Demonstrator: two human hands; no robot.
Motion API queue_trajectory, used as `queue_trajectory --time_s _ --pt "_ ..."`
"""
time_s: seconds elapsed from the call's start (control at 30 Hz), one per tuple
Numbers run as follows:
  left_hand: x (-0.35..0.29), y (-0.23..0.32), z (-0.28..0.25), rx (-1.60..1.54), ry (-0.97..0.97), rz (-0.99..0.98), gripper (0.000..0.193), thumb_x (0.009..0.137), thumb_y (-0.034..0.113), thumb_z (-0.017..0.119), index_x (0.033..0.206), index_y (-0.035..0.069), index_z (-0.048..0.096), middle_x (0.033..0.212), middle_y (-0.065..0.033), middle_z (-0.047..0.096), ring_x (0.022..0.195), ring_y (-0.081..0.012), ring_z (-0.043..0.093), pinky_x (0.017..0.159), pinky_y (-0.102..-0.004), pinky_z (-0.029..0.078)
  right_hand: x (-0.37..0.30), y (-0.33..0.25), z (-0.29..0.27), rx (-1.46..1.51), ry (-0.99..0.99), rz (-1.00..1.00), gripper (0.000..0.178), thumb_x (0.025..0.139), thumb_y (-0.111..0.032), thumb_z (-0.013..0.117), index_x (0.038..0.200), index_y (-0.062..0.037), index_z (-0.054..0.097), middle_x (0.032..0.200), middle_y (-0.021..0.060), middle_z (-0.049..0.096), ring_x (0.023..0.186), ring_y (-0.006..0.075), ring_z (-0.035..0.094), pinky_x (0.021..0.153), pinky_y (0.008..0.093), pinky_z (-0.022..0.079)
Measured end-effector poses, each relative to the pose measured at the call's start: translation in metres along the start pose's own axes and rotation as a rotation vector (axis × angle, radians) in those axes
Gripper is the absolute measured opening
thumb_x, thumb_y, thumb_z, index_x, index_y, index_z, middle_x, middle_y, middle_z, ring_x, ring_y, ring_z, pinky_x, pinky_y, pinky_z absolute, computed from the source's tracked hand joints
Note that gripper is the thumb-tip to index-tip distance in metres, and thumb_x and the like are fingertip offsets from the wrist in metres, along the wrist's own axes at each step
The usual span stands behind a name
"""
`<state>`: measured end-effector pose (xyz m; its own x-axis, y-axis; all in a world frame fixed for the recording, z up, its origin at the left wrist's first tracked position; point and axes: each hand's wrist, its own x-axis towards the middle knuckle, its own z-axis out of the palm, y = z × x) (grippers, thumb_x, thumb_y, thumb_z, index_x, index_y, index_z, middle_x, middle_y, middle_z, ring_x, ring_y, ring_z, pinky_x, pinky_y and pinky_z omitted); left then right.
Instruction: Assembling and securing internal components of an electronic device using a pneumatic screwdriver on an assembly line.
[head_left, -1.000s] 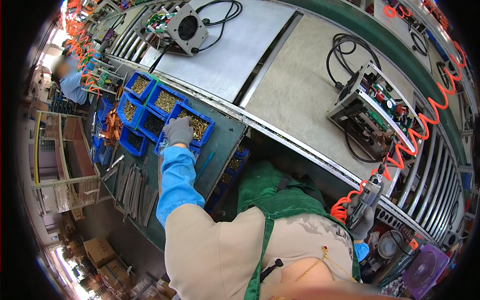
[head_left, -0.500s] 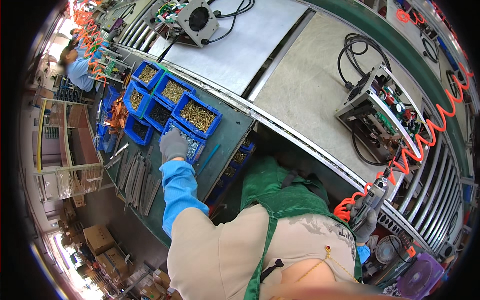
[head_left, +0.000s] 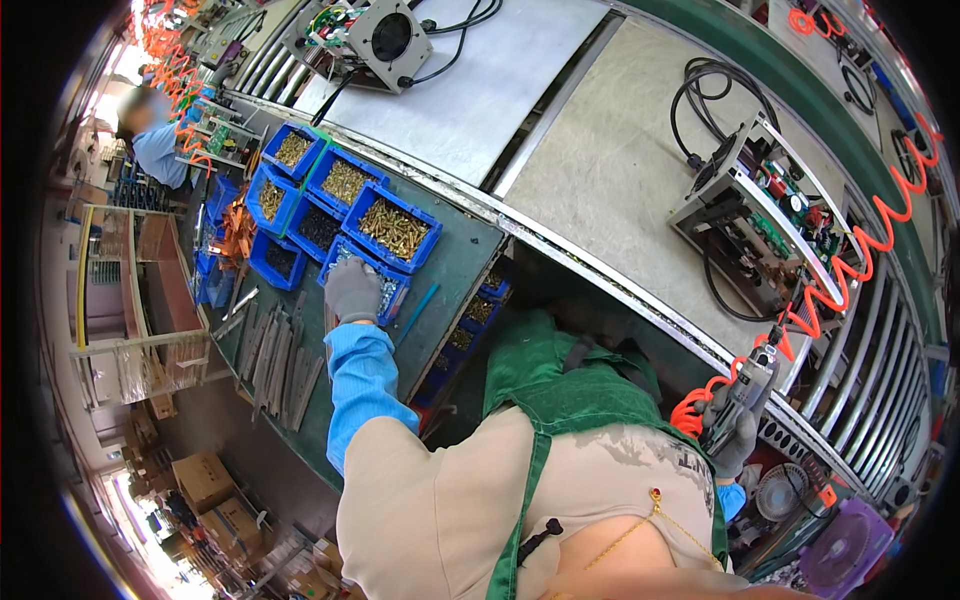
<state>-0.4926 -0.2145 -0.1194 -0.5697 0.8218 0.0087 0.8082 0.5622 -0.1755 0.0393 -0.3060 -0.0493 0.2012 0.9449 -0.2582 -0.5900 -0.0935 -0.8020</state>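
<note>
My left hand (head_left: pixel 354 290), in a grey glove, reaches into a blue bin (head_left: pixel 397 306) of small silvery screws. Its fingers are bent down among the screws and look closed; whether they grip any is hidden. On the right, my gloved right hand (head_left: pixel 737 447) is closed around a power screwdriver (head_left: pixel 745 392) fed by an orange coiled hose (head_left: pixel 853 270). Beyond the driver, an open metal chassis (head_left: pixel 765 215) with circuit boards and a black cable stands on the metal worktop (head_left: pixel 600 170).
More blue bins (head_left: pixel 393 232) hold brass and black screws. Metal strips (head_left: pixel 275 360) lie left of my left arm. A second chassis (head_left: pixel 375 42) stands at the far left of the worktop. Rollers (head_left: pixel 880 370) run along the right. A co-worker (head_left: pixel 158 150) is at the upper left.
My left hand has shifted slightly right within the screw bin. My right hand still holds the screwdriver, almost unmoved. The whole view has shifted a little.
</note>
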Motion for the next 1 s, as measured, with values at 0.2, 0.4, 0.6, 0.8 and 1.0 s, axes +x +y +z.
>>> queue_trajectory --time_s 0.2,0.4,0.6,0.8,1.0 --pt "0.008 0.01 -0.004 0.024 -0.037 0.025 0.024 0.082 0.028 0.056 0.09 0.008 0.066 0.095 -0.0162 0.065 0.092 -0.0334 0.062 0.08 -0.0443 0.05 -0.001 -0.004 0.006 0.032 0.075 0.052 0.095 0.073 -0.031 0.073 0.147 -0.0198 0.015 0.084 0.0118 0.054 0.056 0.0174 0.056 0.05 0.0332 0.049" --pt "0.014 -0.019 -0.002 -0.206 0.197 -0.078 0.028 0.082 0.029 0.055 0.095 0.006 0.063 0.093 -0.0199 0.064 0.088 -0.0392 0.061 0.077 -0.0453 0.048 0.008 -0.006 0.009 -0.004 0.102 0.019 0.106 0.067 -0.039 0.077 0.149 -0.0226 0.013 0.074 0.01 0.055 0.056 0.0189 0.059 0.06 0.0357 0.054" --pt "0.03 0.066 -0.066 -1.928 -0.1 -0.005 0.02 0.091 0.014 0.052 0.108 0.003 0.053 0.09 -0.005 0.058 0.07 -0.008 0.05 0.055 -0.0165 0.038 0.007 -0.01 0.009 -0.04 0.119 0.035 0.112 0.063 -0.043 0.079 0.15 -0.0237 0.01 0.076 0.0092 0.057 0.059 0.0173 0.061 0.067 0.036 0.057" --pt "0.014 0.246 -0.105 -2.169 -0.937 0.452 0.024 0.088 0.008 0.05 0.112 0.0 0.052 0.09 -0.0072 0.052 0.07 -0.0075 0.046 0.056 -0.0174 0.04 0.005 -0.002 0.011 -0.085 0.143 0.031 0.104 0.067 -0.036 0.072 0.15 -0.0246 0.009 0.076 0.0093 0.057 0.057 0.0166 0.059 0.068 0.0362 0.056" --pt "-0.026 0.373 -0.196 -1.658 -1.109 1.028 0.021 0.087 0.012 0.057 0.103 0.0 0.061 0.09 -0.0063 0.063 0.078 -0.0109 0.058 0.068 -0.0224 0.046 0.002 -0.007 0.02 -0.039 0.164 0.006 0.105 0.066 -0.031 0.071 0.15 -0.0237 0.009 0.078 0.0127 0.056 0.058 0.019 0.059 0.065 0.036 0.055"
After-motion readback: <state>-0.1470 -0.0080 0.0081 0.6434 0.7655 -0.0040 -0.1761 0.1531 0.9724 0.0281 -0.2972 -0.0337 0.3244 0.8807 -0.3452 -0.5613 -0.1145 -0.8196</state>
